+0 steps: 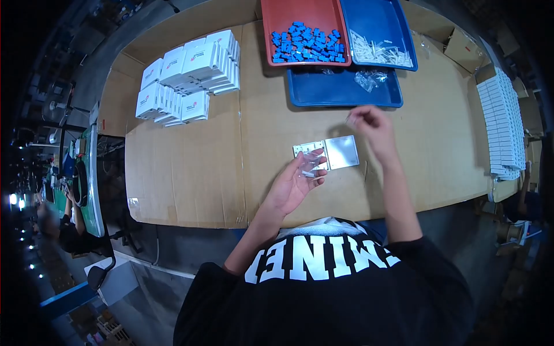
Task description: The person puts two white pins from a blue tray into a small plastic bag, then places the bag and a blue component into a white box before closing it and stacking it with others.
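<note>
My left hand is closed around a small clear plastic bag, with a small white piece by the fingers. Beneath and behind it lies an opened flat white case, its shiny right half folded out flat; my fingers and the bag partly cover the left half. To the upper right of the case, my right hand is raised with its fingers pinched together. Whatever sits between those fingertips is too small to make out. Just beyond that hand is an empty-looking blue tray with some clear plastic bags in it.
A red tray of small blue parts and a blue tray of white plugs stand at the back. Stacked white boxes are on the left, more at the right edge. Another person works far left.
</note>
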Motion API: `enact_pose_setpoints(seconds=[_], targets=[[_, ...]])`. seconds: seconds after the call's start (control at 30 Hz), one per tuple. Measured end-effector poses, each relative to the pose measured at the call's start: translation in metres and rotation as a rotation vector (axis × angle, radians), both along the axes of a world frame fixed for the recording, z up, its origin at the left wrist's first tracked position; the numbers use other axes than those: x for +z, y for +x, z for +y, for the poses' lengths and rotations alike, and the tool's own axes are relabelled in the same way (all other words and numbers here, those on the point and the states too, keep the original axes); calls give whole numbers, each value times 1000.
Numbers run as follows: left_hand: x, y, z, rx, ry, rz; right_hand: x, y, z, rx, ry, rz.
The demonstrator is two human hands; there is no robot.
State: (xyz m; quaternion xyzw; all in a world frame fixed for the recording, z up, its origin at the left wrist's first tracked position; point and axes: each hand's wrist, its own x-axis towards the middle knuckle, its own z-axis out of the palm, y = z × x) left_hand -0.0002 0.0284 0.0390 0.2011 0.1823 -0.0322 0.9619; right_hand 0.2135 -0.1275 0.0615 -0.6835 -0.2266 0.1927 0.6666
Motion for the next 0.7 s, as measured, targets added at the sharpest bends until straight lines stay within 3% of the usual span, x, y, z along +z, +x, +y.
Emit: enact_pose_setpoints(seconds=[0.03,0.17,0.23,0.57,0.7], targets=[[1,1,-1,-30,38,4,7,-25,0,28,25,131],[7,8,-6,-103,90,-27,13,-55,-1,95,-24,113],[5,10,-9,-114,103,-18,20,-54,-4,237,-188,-22],[6,6,-16,-94,155,2,45,-32,2,669,-180,-274],[8,5,-15,-63,118,-32,57,-29,5,790,-224,-125]])
